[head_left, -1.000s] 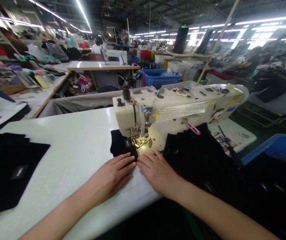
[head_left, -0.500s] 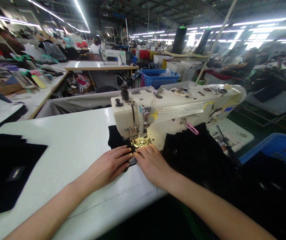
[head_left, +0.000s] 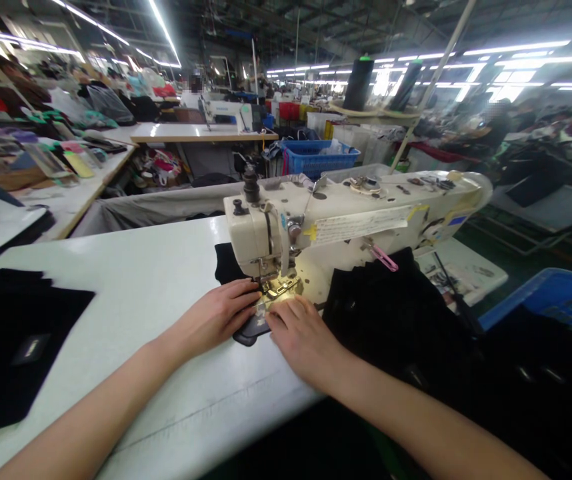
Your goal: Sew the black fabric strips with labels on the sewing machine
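A beige sewing machine [head_left: 356, 213] stands on the white table [head_left: 131, 280], its lamp lighting the needle area. My left hand [head_left: 213, 317] lies just left of the needle, fingers together and pressed on a small black cloth piece [head_left: 229, 263] that reaches behind the machine head. Right of it, my right hand [head_left: 306, 337] rests near the presser foot [head_left: 280, 287], fingers curled down by the needle plate; what they hold, if anything, is hidden. A dark rounded plate [head_left: 252, 330] shows between the hands at the table's front side.
Black fabric [head_left: 16, 340] with a label lies at the left. More black fabric [head_left: 391, 307] is heaped right of the machine, beside a blue basket [head_left: 556, 300]. A pink clip [head_left: 385, 257] hangs on the machine. Behind are another table [head_left: 201, 131] and a blue crate [head_left: 321, 155].
My left hand has moved slightly up and left. My right hand has shifted a little down, and the gap between the hands is wider, showing more of the dark plate.
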`<state>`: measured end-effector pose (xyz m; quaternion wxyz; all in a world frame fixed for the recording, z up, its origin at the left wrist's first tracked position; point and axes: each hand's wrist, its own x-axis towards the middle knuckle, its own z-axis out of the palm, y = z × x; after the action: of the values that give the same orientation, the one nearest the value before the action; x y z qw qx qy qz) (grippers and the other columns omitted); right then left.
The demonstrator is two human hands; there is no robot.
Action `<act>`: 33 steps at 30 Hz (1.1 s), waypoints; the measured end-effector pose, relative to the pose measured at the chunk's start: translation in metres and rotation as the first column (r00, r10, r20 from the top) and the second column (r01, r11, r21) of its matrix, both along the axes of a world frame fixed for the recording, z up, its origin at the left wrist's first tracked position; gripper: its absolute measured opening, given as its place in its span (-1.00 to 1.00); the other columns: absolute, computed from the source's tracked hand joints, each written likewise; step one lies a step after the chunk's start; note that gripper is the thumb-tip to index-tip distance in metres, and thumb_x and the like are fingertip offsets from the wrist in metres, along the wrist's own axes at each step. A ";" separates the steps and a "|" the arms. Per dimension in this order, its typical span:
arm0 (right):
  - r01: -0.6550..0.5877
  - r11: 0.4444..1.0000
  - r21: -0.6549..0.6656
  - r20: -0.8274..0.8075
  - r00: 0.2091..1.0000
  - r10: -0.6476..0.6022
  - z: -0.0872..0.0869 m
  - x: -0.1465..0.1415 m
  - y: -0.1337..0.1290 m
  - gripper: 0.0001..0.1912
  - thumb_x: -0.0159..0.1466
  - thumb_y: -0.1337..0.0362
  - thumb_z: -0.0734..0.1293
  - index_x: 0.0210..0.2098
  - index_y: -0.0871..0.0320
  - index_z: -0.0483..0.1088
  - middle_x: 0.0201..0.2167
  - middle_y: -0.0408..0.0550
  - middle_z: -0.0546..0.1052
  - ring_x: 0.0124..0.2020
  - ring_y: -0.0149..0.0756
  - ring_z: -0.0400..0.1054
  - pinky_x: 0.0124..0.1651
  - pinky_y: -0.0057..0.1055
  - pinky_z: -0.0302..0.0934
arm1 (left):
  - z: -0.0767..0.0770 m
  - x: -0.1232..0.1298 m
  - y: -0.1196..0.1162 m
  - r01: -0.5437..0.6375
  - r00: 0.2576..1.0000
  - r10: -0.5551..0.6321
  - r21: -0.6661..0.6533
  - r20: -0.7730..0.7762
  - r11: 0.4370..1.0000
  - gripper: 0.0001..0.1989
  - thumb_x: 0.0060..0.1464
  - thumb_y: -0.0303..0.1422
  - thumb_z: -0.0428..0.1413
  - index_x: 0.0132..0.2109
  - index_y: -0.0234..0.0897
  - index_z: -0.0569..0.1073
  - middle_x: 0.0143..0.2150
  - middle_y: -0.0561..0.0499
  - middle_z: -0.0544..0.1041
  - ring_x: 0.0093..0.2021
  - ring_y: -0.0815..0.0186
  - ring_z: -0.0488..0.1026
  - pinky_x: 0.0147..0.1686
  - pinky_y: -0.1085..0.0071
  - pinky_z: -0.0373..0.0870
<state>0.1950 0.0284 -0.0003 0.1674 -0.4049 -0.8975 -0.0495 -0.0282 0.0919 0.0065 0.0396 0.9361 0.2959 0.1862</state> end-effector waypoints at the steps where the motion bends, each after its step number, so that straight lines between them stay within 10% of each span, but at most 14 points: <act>1: -0.027 1.000 -0.007 -0.020 0.999 0.027 0.001 0.000 -0.006 -0.85 0.38 0.38 0.28 -0.07 0.26 0.40 -0.14 0.06 0.47 -0.09 -0.10 0.29 0.08 -0.10 0.23 | 0.000 0.000 0.001 -0.004 1.000 0.004 -0.007 0.001 1.000 -0.68 0.35 -0.34 -0.04 0.09 -0.29 0.52 0.13 -0.21 0.50 0.14 0.11 0.46 0.11 0.18 0.49; 7: -0.226 0.971 -0.083 -0.166 0.963 0.211 -0.008 0.003 -0.038 -0.83 0.44 0.35 0.20 -0.05 0.27 0.37 -0.05 0.10 0.46 -0.01 -0.14 0.28 0.09 -0.20 0.25 | -0.003 0.002 0.000 -0.032 0.999 0.031 -0.026 -0.003 0.999 -0.67 0.36 -0.34 -0.05 0.14 -0.26 0.48 0.19 -0.18 0.46 0.20 0.11 0.40 0.18 0.14 0.43; 33: -0.249 0.962 -0.110 -0.228 0.949 0.219 -0.018 0.003 -0.039 -0.78 0.44 0.37 0.16 0.01 0.28 0.35 -0.01 0.13 0.45 0.07 -0.12 0.26 0.21 -0.17 0.23 | -0.001 0.004 0.001 -0.077 0.997 0.077 -0.035 -0.013 0.996 -0.67 0.34 -0.35 -0.04 0.13 -0.26 0.49 0.14 -0.17 0.49 0.15 0.10 0.42 0.15 0.10 0.43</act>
<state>0.1981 -0.0111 -0.0185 0.2396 -0.3089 -0.9172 0.0765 -0.0243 0.0928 0.0058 0.0474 0.9242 0.3352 0.1769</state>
